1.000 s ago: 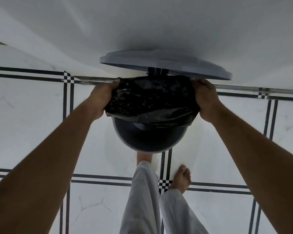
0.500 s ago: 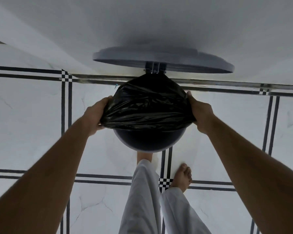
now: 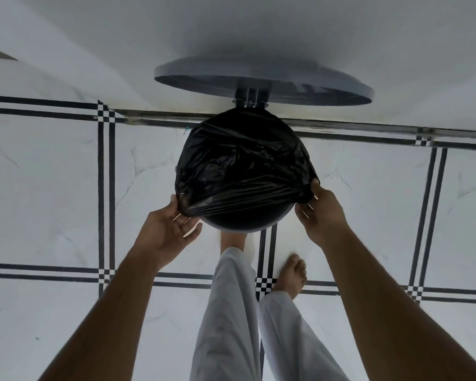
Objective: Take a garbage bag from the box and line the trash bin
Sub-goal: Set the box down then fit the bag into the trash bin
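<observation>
Black garbage bag (image 3: 242,171) stretched over trash bin (image 3: 239,222) rim, near lip at 6 o'clock uncovered | left hand (image 3: 166,232) pinching hem at 7 o'clock, right hand (image 3: 323,213) pinching hem at 4 | thin, light, slippery, likely tears if yanked; grip hem only

- My left hand (image 3: 167,232) and right hand (image 3: 323,213) pinch the black garbage bag's (image 3: 242,166) near edge at frame centre.
- It's stretched over the trash bin (image 3: 239,225); the lid (image 3: 261,78) stands open above.

White marble-look floor tiles (image 3: 52,188), black double-line borders (image 3: 106,188), pale wall (image 3: 259,28)
</observation>
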Tool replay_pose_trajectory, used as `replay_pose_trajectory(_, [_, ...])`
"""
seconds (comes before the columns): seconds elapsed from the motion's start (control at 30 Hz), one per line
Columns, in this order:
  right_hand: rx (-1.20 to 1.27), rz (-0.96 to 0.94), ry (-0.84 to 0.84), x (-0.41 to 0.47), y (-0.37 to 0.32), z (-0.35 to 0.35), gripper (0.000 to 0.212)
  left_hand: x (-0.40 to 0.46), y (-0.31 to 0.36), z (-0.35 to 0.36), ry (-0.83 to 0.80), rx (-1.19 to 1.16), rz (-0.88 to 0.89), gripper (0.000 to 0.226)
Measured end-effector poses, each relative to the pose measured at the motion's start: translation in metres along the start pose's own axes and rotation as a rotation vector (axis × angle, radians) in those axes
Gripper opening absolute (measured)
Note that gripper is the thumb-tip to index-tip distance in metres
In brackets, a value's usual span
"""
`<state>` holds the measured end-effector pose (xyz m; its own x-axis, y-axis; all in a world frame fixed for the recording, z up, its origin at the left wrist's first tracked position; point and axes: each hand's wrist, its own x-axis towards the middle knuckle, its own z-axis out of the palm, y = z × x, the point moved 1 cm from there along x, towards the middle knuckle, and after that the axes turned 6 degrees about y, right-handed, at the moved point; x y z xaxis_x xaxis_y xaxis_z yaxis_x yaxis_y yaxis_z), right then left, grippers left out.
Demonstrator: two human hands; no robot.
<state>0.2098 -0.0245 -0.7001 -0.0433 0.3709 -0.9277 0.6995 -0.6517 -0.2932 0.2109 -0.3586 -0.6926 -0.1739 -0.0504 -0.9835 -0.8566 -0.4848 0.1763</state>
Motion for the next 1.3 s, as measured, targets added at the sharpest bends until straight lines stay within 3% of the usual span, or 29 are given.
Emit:
replay_pose_trajectory(0.2, [-0.17, -0.058, 0.016, 0.015, 0.02, -0.005, 0.029, 0.011, -0.011, 0.016, 0.071, -0.02, 0.043, 0.021])
replay_pose_trajectory(0.37, [-0.14, 0.078, -0.017, 0.019, 0.039, -0.005, 0.022, 0.021, -0.021, 0.018, 0.08, -0.041, 0.023, 0.026])
replay_pose_trajectory(0.6, [-0.166, 0.159, 0.009, 0.035, 0.057, 0.014, 0.028, 0.043, -0.019, 0.025, 0.121, -0.112, -0.004, 0.049])
replay_pose_trajectory(0.73, [-0.114, 0.162, 0.003, 0.037, 0.061, 0.007, 0.023, 0.035, -0.031, 0.016, 0.176, -0.009, 0.01, 0.036])
replay_pose_trajectory(0.83, [-0.153, 0.138, 0.021, 0.028, 0.058, 0.002, 0.02, 0.032, -0.039, 0.006, 0.216, 0.085, 0.009, 0.038])
replay_pose_trajectory(0.97, [-0.212, 0.035, 0.118, 0.025, 0.039, 0.009, 0.018, 0.047, -0.018, 0.005, 0.276, 0.176, 0.002, 0.035])
replay_pose_trajectory(1.07, [-0.17, -0.181, 0.145, 0.018, 0.01, 0.026, 0.027, 0.051, 0.019, 0.009, 0.4, 0.128, 0.088, 0.029])
replay_pose_trajectory(1.13, [-0.181, -0.32, 0.045, 0.006, -0.007, 0.041, 0.041, 0.049, 0.045, 0.019, 0.358, 0.148, 0.217, 0.04])
replay_pose_trajectory(1.2, [-0.223, -0.403, -0.048, -0.001, -0.018, 0.057, 0.036, 0.047, 0.065, 0.031, 0.277, 0.267, 0.328, 0.04])
replay_pose_trajectory(1.3, [-0.293, -0.409, -0.018, 0.001, -0.028, 0.068, 0.029, 0.052, 0.079, 0.043, 0.245, 0.39, 0.344, 0.029])
